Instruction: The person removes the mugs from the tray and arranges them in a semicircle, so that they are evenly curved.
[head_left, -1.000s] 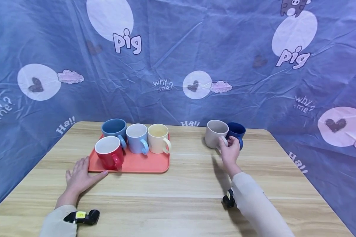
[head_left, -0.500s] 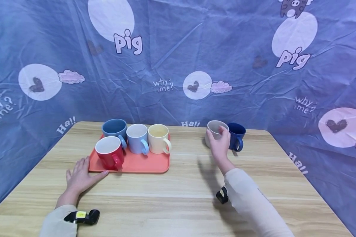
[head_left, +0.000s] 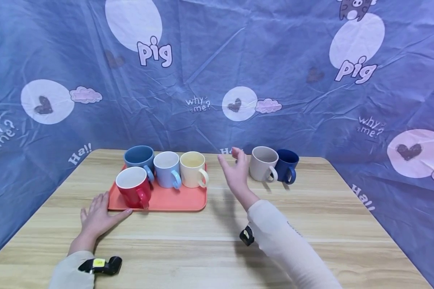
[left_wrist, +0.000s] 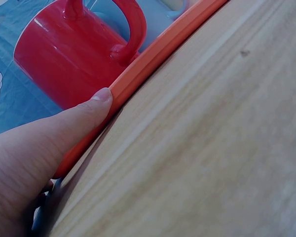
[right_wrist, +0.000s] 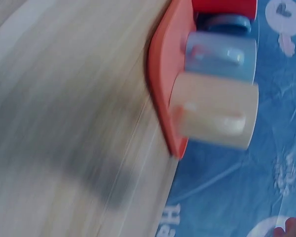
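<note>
My left hand (head_left: 98, 216) lies at the front left corner of an orange-red tray (head_left: 179, 202). Its fingers are spread, and in the left wrist view the straight thumb (left_wrist: 74, 121) touches the tray's rim. On the tray stand a red mug (head_left: 130, 192), a dark teal mug (head_left: 139, 154), a light blue mug (head_left: 166, 174) and a cream mug (head_left: 191, 174). My right hand (head_left: 237, 172) hangs in the air between the cream mug and a grey mug (head_left: 260, 166), thumb and fingers apart, holding nothing. A navy mug (head_left: 286, 162) stands right of the grey one.
The wooden table (head_left: 188, 249) carries the tray and both loose mugs. A blue printed cloth (head_left: 202, 48) hangs behind the table and along its sides. Mug handles on the tray point toward the front right.
My right hand has released the grey mug's handle, passed in front of that mug and moved left toward the tray. The left hand and mugs stay in place.
</note>
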Action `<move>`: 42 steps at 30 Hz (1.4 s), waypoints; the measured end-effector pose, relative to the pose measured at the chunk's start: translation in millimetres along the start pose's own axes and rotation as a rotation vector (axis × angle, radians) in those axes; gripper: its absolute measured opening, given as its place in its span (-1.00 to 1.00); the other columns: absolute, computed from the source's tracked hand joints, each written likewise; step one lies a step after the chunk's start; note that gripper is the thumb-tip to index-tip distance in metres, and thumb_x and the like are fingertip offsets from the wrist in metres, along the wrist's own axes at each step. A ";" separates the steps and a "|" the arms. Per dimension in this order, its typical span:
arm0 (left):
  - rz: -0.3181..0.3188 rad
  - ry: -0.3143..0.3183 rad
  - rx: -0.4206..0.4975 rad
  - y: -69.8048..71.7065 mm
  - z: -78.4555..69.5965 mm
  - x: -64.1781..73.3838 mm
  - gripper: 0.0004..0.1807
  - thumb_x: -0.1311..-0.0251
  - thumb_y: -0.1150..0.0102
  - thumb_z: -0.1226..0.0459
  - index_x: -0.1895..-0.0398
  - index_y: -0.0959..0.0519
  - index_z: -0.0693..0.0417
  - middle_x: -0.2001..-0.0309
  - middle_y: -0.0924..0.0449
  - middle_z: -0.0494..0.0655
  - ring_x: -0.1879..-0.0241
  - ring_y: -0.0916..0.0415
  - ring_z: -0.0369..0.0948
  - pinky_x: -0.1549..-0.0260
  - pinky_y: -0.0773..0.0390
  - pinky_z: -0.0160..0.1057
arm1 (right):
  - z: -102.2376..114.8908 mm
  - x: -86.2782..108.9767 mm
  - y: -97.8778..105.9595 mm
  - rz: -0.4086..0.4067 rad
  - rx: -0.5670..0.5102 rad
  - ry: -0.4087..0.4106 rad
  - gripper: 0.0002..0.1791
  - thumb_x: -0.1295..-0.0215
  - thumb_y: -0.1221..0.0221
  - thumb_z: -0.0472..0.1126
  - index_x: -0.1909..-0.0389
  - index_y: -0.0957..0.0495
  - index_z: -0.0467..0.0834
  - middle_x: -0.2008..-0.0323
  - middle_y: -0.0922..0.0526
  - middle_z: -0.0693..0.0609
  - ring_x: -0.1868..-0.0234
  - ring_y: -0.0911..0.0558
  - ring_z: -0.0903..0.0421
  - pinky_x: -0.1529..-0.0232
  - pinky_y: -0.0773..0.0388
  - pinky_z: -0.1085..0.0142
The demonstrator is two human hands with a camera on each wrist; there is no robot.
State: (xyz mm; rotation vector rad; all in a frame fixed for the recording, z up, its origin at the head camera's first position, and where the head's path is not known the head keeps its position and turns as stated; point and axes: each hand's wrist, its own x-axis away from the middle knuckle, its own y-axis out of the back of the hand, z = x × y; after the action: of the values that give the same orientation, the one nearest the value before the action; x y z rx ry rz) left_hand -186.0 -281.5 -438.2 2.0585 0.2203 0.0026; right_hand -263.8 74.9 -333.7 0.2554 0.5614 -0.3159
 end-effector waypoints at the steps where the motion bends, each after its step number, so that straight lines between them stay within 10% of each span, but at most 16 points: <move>1: -0.002 0.000 -0.002 -0.1 0.1 0.1 0.22 0.23 -0.02 -0.33 -0.24 0.16 0.44 -0.15 0.16 0.53 -0.15 0.33 0.33 0.09 0.54 0.34 | 2.8 2.1 -4.5 0.018 0.002 -0.010 -0.51 0.00 -0.23 -0.21 0.08 -0.34 -0.37 0.15 -0.42 -0.22 0.09 -0.39 -0.06 0.01 -0.27 0.20; 20: -0.018 -0.010 0.000 2.5 -2.3 1.0 0.22 0.23 -0.03 -0.32 -0.23 0.15 0.45 -0.15 0.15 0.53 -0.15 0.31 0.32 0.09 0.53 0.34 | 36.8 62.6 -88.6 0.408 -0.287 -0.200 -0.66 -0.04 -0.19 -0.30 0.18 -0.42 -0.41 0.42 -0.57 -0.10 0.37 -0.54 0.13 0.31 -0.46 0.42; 42: -0.017 -0.019 -0.011 1.8 -0.4 -0.3 0.21 0.22 -0.02 -0.32 -0.23 0.13 0.46 -0.15 0.13 0.54 -0.14 0.28 0.32 0.10 0.50 0.36 | 38.1 107.2 -127.3 0.658 -0.241 -0.400 -0.60 -0.02 -0.23 -0.19 0.10 -0.43 -0.21 0.25 -0.56 0.05 0.23 -0.54 0.20 0.26 -0.47 0.43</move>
State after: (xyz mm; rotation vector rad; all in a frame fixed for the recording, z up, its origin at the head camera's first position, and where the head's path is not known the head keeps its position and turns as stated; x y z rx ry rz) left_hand -186.0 -282.0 -436.3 2.0452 0.2257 -0.0267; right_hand -205.6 -78.3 -381.4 0.1262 0.0970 0.3351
